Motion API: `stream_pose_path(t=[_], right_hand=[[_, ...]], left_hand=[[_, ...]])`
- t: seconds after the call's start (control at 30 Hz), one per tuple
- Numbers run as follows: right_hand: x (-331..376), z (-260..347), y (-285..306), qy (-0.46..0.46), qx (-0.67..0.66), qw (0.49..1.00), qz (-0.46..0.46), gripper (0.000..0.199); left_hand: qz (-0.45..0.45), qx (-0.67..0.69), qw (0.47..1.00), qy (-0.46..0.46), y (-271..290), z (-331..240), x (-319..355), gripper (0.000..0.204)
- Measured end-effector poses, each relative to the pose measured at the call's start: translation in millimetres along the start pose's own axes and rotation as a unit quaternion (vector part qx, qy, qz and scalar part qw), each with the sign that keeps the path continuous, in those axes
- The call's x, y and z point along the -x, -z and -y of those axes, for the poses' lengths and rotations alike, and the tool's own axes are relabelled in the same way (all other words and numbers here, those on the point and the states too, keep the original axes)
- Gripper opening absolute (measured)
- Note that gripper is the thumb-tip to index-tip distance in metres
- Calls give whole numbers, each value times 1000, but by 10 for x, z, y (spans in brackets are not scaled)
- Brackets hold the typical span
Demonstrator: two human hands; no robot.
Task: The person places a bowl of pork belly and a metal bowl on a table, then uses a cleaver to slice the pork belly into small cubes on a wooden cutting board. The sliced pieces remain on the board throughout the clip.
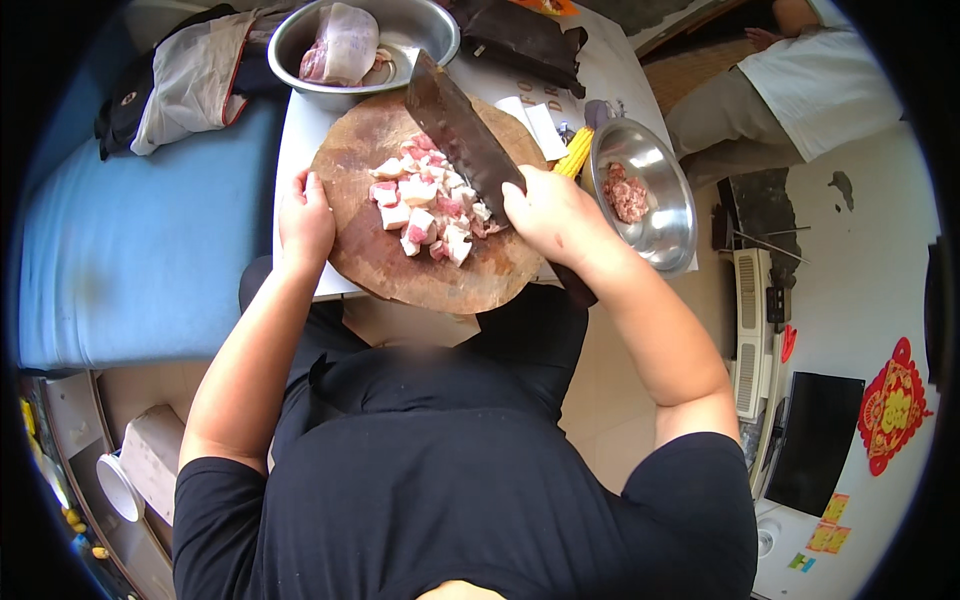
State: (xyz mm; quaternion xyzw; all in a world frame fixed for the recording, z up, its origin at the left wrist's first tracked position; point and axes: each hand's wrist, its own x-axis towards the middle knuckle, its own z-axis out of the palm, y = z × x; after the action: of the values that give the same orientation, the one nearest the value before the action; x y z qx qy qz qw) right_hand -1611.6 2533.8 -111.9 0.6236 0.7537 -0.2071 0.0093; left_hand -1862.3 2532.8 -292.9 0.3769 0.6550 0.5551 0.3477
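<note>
Risks, largest first:
1. Round wooden chopping board (400,262): overhangs the near edge of the small white surface (296,130); judged liable to tip or slide toward the lap under a hard chop.
2. Cleaver (462,137): right hand (548,212) closed around its handle, blade tilted over the meat; a glancing stroke could scatter cubes off the board.
3. Left hand (304,218): fingers curled on the board's left rim, clear of the blade; risk only if it creeps inward.
4. Cubed pork pile (428,208): lies mid-board, just beside the blade.

Surface and room:
- Bed with blue cover (140,240), left, touching the surface.
- Another person seated (780,95), upper right.
- 2 steel bowls: 1 with bagged meat (362,45), 1 with minced meat (642,195).
- Dark bag (525,40); corn cob (574,152).
- Red paper ornament (892,405) on pale floor.
</note>
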Motion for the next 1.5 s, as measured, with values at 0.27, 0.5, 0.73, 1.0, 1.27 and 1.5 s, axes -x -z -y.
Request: stream_pose_path(t=[0.27, 0.5, 0.73, 1.0, 1.27, 1.5], right_hand=[[49, -131, -53, 20, -31, 995, -91, 41], [147, 143, 346, 42, -53, 994, -90, 37], [-12, -147, 15, 28, -10, 999, -41, 40], [157, -34, -124, 13, 2, 1000, -28, 38], [329, 66, 166, 61, -120, 987, -84, 35], [223, 158, 235, 55, 44, 997, -31, 32]], left_hand=[[8, 5, 1000, -2, -26, 53, -3, 32], [-2, 1, 1000, -12, 64, 85, -35, 32], [-2, -1, 1000, 3, 24, 91, -50, 32], [3, -33, 999, -15, -7, -23, 9, 32], [-11, -5, 1000, -19, 61, 72, -10, 31], [0, 0, 1000, -16, 57, 25, -18, 30]])
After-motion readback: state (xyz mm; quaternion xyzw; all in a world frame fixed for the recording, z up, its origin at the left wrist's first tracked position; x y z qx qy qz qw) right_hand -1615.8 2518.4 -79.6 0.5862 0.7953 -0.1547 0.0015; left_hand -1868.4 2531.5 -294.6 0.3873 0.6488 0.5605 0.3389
